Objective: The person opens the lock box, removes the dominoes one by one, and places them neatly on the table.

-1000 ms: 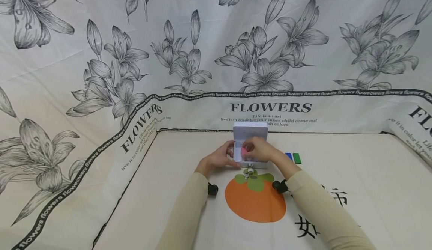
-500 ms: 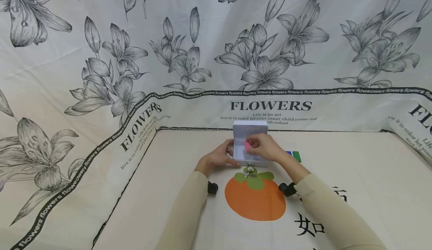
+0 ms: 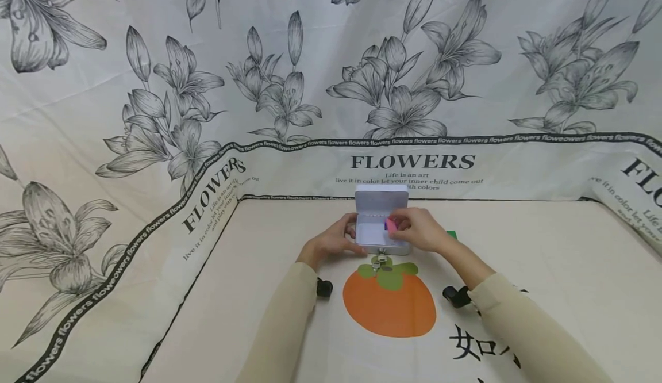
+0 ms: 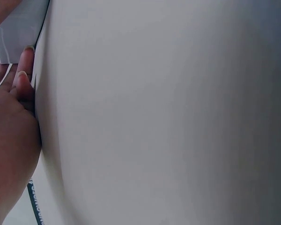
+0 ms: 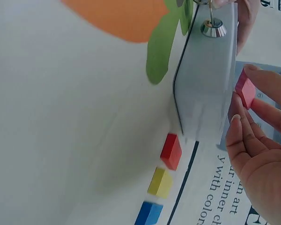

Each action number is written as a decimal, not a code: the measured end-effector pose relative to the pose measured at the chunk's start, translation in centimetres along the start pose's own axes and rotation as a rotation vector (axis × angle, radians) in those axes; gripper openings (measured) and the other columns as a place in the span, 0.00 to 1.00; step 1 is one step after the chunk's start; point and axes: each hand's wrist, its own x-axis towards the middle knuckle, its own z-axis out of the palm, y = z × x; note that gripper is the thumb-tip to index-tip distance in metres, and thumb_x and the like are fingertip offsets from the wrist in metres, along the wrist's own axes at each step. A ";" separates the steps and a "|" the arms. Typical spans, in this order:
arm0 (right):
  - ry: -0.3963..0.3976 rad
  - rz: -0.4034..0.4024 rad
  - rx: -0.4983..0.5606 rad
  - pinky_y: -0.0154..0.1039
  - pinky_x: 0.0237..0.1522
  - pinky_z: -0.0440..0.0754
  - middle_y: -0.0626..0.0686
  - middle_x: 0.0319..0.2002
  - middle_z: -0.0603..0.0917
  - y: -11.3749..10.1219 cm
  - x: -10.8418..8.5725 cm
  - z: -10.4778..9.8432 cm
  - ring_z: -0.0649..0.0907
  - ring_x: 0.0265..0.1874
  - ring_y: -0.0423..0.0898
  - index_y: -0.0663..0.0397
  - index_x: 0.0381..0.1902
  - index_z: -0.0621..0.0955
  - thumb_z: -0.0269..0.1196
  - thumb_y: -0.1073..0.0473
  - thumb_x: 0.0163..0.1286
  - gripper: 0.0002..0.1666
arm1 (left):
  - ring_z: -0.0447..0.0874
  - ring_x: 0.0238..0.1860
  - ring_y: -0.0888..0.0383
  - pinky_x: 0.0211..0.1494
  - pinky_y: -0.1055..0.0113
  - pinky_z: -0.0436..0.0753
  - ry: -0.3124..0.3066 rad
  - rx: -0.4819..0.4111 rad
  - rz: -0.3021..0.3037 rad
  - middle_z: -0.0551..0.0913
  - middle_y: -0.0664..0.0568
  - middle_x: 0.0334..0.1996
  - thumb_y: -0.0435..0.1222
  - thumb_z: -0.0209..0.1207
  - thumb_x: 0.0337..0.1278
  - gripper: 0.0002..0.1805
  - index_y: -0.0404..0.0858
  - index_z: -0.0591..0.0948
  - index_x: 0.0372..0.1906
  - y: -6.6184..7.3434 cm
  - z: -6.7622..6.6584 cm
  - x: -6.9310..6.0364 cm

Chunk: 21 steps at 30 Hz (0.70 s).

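Observation:
A pale metal lock box (image 3: pixel 381 250) stands with its lid raised, keys (image 3: pixel 377 264) hanging from its front lock. My left hand (image 3: pixel 336 236) grips the box's left side, thumb near the front corner; the left wrist view catches only part of this hand (image 4: pixel 11 122). Over the right half of the box, my right hand (image 3: pixel 420 230) pinches a pink block (image 3: pixel 391 226) between thumb and fingers. The right wrist view shows the same pink block (image 5: pixel 246 91) at the fingertips. A small purple patch beside it in the head view is too small to identify.
Red (image 5: pixel 171 151), yellow (image 5: pixel 160 183) and blue (image 5: pixel 149 213) blocks lie in a row to the right of the box. A green block (image 3: pixel 452 234) shows behind my right wrist. The tablecloth (image 3: pixel 258 291) carries a printed persimmon (image 3: pixel 390 305); a floral curtain (image 3: pixel 289 164) rises behind.
My right hand has shifted rightward across the open box with the pink block, and the right forearm has swung outward. My left hand keeps its place on the box.

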 end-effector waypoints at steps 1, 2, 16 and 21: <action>-0.003 0.007 -0.001 0.45 0.39 0.83 0.59 0.39 0.87 0.1 -0.2 -0.2 0.85 0.37 0.50 0.69 0.54 0.82 0.72 0.65 0.63 0.22 | 0.71 0.46 0.56 0.57 0.60 0.67 -0.001 -0.003 0.001 0.76 0.51 0.42 0.31 0.80 0.42 0.56 0.46 0.61 0.78 0.0 0.0 0.0; -0.005 0.015 -0.001 0.44 0.38 0.83 0.59 0.39 0.87 0.2 -0.3 -0.3 0.85 0.37 0.51 0.69 0.54 0.82 0.72 0.65 0.63 0.22 | 0.71 0.46 0.56 0.57 0.60 0.67 -0.002 -0.005 0.002 0.76 0.51 0.42 0.31 0.80 0.42 0.56 0.46 0.61 0.78 0.1 0.0 0.0; -0.002 0.048 -0.050 0.48 0.43 0.86 0.63 0.46 0.87 0.9 -1.9 -2.5 0.87 0.41 0.54 0.70 0.56 0.82 0.71 0.64 0.64 0.24 | 0.71 0.44 0.57 0.53 0.65 0.69 -0.021 -0.011 0.037 0.76 0.50 0.41 0.28 0.78 0.43 0.55 0.43 0.60 0.78 0.2 -0.1 -0.3; 0.008 0.044 -0.074 0.50 0.43 0.85 0.62 0.46 0.87 1.1 -2.7 -3.2 0.87 0.41 0.55 0.69 0.54 0.82 0.72 0.64 0.64 0.22 | 0.71 0.44 0.58 0.50 0.67 0.70 -0.031 -0.008 0.040 0.75 0.52 0.40 0.27 0.77 0.44 0.55 0.41 0.59 0.78 0.1 -0.1 -0.2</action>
